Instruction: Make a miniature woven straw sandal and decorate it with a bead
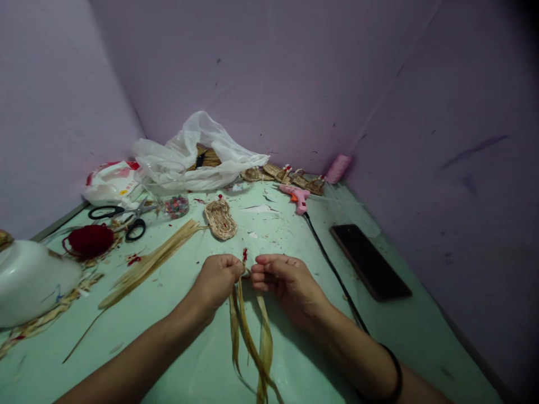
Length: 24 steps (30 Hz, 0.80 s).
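My left hand [219, 279] is closed in a pinch on dried leaf strips [248, 342] just below their top. Small red thread or yarn [245, 255] marks that top end, between my two hands. My right hand [290, 283] faces it, fingers curled and pressed together on a strand of the same strips. The loose tails hang down toward me over the table's front. Beyond my hands lies a small woven slipper-shaped sole [221, 219] with a red bead at its tip. What sits inside my fingertips is partly hidden.
A pink glue gun [298, 197] with black cord and a phone [370, 262] lie right. Left are scissors [137, 224], red yarn [90, 240], a bead cup [176, 206], a leaf bundle [154, 259] and a white rounded object [36, 283]. Behind are a plastic bag [202, 140] and woven slippers [278, 173].
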Motion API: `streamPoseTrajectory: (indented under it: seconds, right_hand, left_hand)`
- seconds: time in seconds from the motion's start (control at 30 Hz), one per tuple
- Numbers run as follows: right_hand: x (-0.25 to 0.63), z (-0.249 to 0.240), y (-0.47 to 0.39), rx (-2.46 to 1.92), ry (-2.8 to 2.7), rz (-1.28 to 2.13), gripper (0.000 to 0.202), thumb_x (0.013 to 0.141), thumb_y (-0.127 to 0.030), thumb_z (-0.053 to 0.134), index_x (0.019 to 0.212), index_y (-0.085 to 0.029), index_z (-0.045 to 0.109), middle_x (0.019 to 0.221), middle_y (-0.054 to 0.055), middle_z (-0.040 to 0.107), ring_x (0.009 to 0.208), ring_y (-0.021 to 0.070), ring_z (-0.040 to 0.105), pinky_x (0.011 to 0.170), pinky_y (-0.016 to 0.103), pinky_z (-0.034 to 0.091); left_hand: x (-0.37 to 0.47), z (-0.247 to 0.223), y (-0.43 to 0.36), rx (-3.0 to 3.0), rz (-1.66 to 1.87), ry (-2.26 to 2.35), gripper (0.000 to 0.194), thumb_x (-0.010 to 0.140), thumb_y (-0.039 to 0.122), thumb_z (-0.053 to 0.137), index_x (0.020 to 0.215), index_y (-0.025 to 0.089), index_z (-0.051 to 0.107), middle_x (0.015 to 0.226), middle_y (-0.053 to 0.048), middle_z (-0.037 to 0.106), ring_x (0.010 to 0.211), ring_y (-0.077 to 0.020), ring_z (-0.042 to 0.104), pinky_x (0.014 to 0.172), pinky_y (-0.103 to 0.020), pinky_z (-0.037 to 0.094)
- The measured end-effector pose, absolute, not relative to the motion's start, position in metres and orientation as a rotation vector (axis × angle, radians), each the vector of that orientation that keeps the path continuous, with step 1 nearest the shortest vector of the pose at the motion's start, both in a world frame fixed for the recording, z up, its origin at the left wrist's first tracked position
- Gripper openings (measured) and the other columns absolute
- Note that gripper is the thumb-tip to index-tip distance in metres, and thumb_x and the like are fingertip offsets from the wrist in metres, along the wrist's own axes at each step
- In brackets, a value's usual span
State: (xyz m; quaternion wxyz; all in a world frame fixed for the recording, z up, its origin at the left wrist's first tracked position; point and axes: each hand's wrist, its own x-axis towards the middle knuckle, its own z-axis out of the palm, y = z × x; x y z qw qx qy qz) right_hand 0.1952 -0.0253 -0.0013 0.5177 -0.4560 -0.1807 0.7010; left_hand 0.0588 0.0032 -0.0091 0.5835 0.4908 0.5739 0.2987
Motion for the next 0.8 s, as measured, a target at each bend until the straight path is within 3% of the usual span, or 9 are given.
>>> streamPoseTrajectory:
  seconds: [0.27,0.37,0.5,0.63,0.7,0.8]
  right_hand:
    - [0.198,-0.002,-0.024,-1.08,-0.462,1.619,0.023,0.051,-0.004,0.056,0.072,-0.008,0.065,0.064,0.008,0.069,0.054,0.0142,0.063,0.057,0.025,0.051]
    - [0.197,-0.003,-0.024,-1.14,-0.48,1.521,0.017,0.055,-0.009,0.066,0.072,-0.011,0.065,0.067,0.007,0.068,0.058,0.0136,0.063,0.062,0.026,0.05]
    - [0.191,-0.006,-0.026,-1.139,-0.587,1.743,0.026,0.054,-0.024,0.076,0.071,-0.011,0.063,0.058,0.003,0.064,0.053,0.0113,0.06,0.059,0.025,0.048]
    - [0.19,-0.009,-0.026,-1.293,-0.769,1.701,0.023,0.056,-0.03,0.073,0.056,-0.013,0.057,0.044,-0.003,0.054,0.035,0.0045,0.042,0.037,0.018,0.03]
    - [0.19,-0.01,-0.026,-1.372,-0.819,1.613,0.021,0.054,-0.025,0.071,0.05,-0.013,0.055,0.04,-0.005,0.048,0.033,0.0021,0.033,0.036,0.018,0.021]
    - [0.192,-0.009,-0.025,-1.398,-0.81,1.554,0.017,0.053,-0.02,0.069,0.047,-0.013,0.054,0.038,-0.006,0.045,0.035,0.0021,0.031,0.037,0.019,0.018]
  left_hand:
    - [0.06,-0.009,0.003,1.144,0.702,1.342,0.02,0.059,0.032,0.054,0.05,0.018,0.044,0.04,0.008,0.032,0.039,-0.0055,0.022,0.041,-0.021,0.015]
    - [0.06,-0.007,0.002,1.132,0.701,1.325,0.021,0.058,0.033,0.056,0.05,0.017,0.044,0.04,0.008,0.034,0.039,-0.0055,0.023,0.041,-0.02,0.017]
    - [0.061,-0.003,-0.001,1.096,0.671,1.241,0.023,0.058,0.036,0.057,0.051,0.017,0.046,0.044,0.002,0.047,0.042,-0.0083,0.036,0.043,-0.021,0.025]
    - [0.064,-0.004,-0.003,1.171,0.603,1.254,0.016,0.055,0.03,0.054,0.05,0.016,0.048,0.043,0.003,0.046,0.042,-0.0089,0.037,0.044,-0.021,0.025]
    - [0.065,-0.004,-0.003,1.218,0.596,1.294,0.011,0.052,0.025,0.052,0.047,0.016,0.047,0.039,0.006,0.04,0.04,-0.0069,0.031,0.043,-0.021,0.021]
    - [0.063,0.003,0.0,1.277,0.555,1.306,0.011,0.053,0.023,0.051,0.045,0.016,0.048,0.036,0.007,0.038,0.038,-0.0064,0.028,0.042,-0.021,0.02]
